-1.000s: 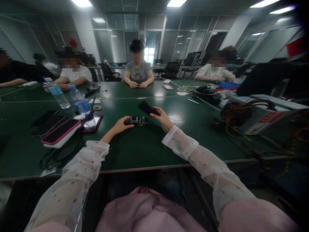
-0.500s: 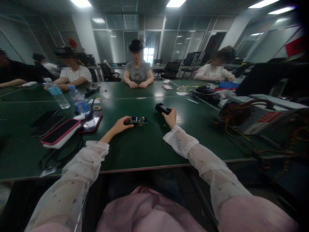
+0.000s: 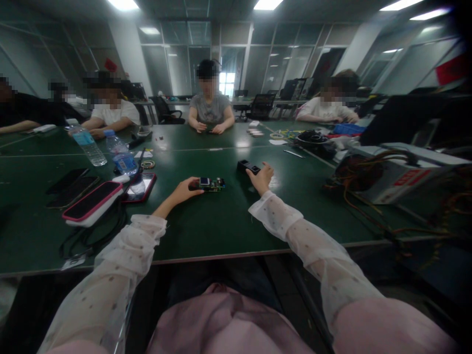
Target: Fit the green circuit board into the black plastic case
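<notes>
My left hand grips the left end of a small green circuit board with a little square screen facing up. Thumb and fingers are on either side of that end. To the right, a black plastic case with openings in its top lies on the green table. Beside its right end is my right hand, fingers spread and raised off the case. The thumb is close to the case; whether it touches I cannot tell.
On the left are two water bottles, a pink-edged phone, other phones and black cables. A metal power supply with loose wires stands on the right. Across the table sits a person; others sit to either side.
My right hand has let go of the black case, and its fingers have opened. The case now lies flat on the table. My left hand and the circuit board have hardly moved.
</notes>
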Tool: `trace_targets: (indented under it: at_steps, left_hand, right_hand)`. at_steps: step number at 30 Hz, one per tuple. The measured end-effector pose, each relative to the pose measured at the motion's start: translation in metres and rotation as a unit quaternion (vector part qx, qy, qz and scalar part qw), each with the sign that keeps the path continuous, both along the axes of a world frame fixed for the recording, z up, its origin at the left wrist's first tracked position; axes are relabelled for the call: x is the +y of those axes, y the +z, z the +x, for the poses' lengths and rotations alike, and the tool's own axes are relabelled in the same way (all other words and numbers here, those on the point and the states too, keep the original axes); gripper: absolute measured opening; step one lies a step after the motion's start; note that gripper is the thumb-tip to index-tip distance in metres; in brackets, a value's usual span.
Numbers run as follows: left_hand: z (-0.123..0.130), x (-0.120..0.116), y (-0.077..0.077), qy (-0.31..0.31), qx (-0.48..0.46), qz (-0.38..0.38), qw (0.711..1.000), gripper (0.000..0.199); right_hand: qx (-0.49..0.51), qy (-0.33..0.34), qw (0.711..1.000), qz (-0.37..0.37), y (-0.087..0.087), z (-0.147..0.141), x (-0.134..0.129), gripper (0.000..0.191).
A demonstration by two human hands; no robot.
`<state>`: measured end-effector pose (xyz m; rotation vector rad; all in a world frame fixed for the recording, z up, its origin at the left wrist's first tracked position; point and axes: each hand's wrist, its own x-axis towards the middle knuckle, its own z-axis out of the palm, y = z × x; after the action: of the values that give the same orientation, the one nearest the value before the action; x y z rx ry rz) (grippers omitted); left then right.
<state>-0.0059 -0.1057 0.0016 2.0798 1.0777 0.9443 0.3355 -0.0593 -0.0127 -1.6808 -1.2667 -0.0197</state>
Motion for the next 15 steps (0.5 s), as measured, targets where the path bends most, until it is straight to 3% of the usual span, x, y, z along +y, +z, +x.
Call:
trace_targets:
  at_steps: [9, 15]
  left_hand:
    - [-0.001, 0.003, -0.003, 0.009, 0.009, 0.01, 1.0, 0.056]
    - [-0.001, 0.002, -0.002, 0.0, 0.005, 0.004, 1.0, 0.057]
  right_hand:
    - [-0.011, 0.001, 1.0, 0.011, 0.002, 0.002, -0.003, 0.078]
    - [0.02, 0.032, 0.999, -0.039, -0.006, 0.008, 0.007, 0.056]
